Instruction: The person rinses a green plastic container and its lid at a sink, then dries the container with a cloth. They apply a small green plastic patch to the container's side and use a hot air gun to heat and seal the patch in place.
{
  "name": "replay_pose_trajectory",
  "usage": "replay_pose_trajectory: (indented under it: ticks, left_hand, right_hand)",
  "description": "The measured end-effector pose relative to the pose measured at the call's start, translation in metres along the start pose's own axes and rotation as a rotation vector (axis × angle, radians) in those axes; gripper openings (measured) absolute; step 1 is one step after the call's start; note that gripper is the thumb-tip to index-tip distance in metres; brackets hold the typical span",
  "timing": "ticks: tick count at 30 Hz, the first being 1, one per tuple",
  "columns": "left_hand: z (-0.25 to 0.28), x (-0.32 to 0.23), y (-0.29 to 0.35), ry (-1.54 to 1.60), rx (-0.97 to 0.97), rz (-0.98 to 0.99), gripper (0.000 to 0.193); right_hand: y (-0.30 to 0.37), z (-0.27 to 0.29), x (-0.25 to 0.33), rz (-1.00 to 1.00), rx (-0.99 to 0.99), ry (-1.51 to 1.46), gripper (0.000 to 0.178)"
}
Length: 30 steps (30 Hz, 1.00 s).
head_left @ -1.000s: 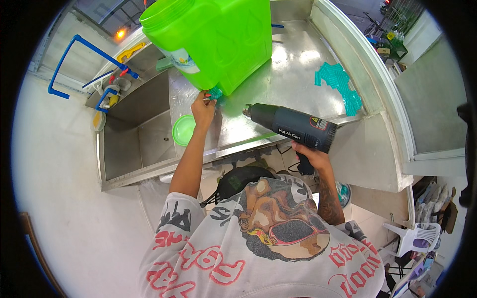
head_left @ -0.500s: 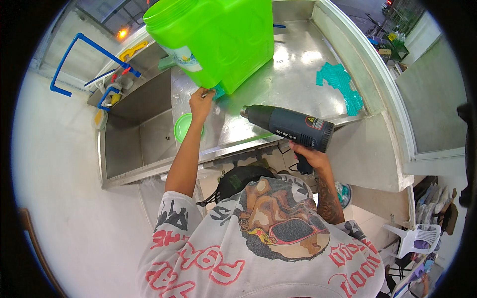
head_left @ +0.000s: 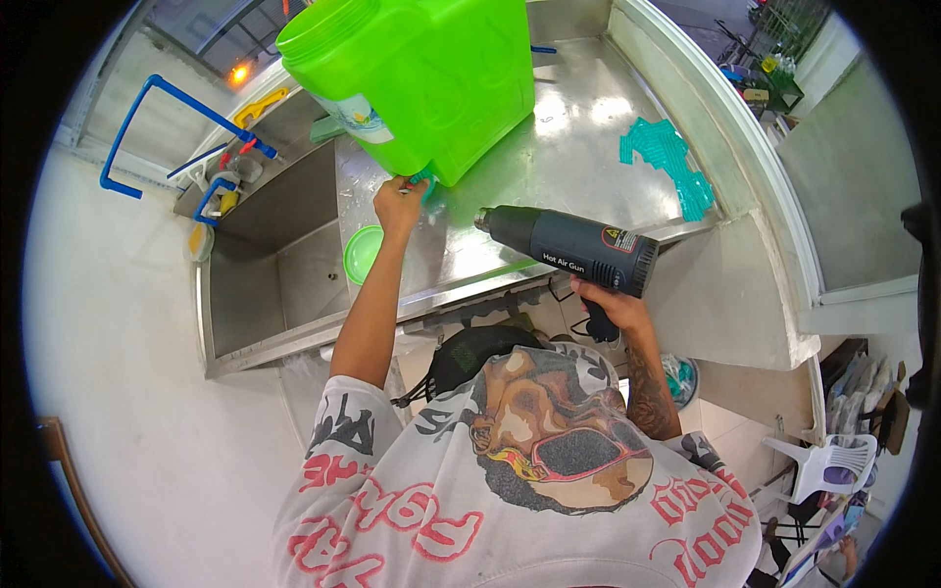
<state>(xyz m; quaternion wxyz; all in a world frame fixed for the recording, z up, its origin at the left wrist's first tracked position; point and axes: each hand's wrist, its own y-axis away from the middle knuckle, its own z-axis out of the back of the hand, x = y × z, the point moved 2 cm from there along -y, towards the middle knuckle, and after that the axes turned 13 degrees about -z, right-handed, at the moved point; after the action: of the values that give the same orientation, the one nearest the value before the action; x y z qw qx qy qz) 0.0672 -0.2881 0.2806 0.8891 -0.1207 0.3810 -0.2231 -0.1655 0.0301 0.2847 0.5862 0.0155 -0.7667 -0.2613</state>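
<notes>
A large bright green plastic jug (head_left: pixel 451 83) with a label stands on the steel counter (head_left: pixel 578 147), its wide mouth toward the upper left. At its lower near corner my left hand (head_left: pixel 397 206) is closed, fingertips pinching a small teal plastic piece (head_left: pixel 428 186) against the jug. Whether that piece wraps round anything is hidden. In my right hand (head_left: pixel 618 310), wrapped round the handle, is a dark heat gun (head_left: pixel 569 250). Its metal nozzle points left, apart from the jug and below its corner. A round green lid (head_left: pixel 362 255) lies beside my left forearm.
Left of the counter is a deep steel sink basin (head_left: pixel 309 265), with blue pipes (head_left: pixel 186 90) and cleaning tools (head_left: pixel 227 196) behind it. Several joined teal plastic pieces (head_left: pixel 671 162) lie at the counter's right. A raised white wall edge (head_left: pixel 730 137) bounds that side.
The view has shifted slightly. My left fingers have turned a little at the jug's corner, still pinching the teal piece; the heat gun stays almost where it was.
</notes>
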Motion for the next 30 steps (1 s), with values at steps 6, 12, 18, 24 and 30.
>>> replay_pose_trajectory:
  ticks: [6, 12, 18, 24, 30]
  left_hand:
    - [0.0, 0.011, 0.001, 0.169, 0.036, -0.008, 0.034]
    - [-0.008, 0.034, -0.003, 0.417, 0.066, -0.019, 0.037]
    - [-0.013, 0.037, -0.002, 0.671, 0.024, 0.134, 0.024]
    - [-0.013, 0.031, -0.001, 0.626, 0.062, 0.187, 0.025]
    - [-0.014, 0.026, -0.006, 0.503, 0.009, 0.08, 0.036]
  right_hand:
    - [0.005, -0.001, 0.003, 0.003, 0.015, -0.02, 0.016]
    - [0.008, -0.002, 0.004, -0.023, -0.006, -0.026, 0.017]
    - [0.006, -0.003, 0.001, 0.048, 0.012, -0.019, 0.017]
    - [0.001, -0.002, -0.005, 0.004, 0.019, 0.035, 0.022]
    - [0.001, -0.003, -0.006, 0.043, 0.018, 0.059, 0.021]
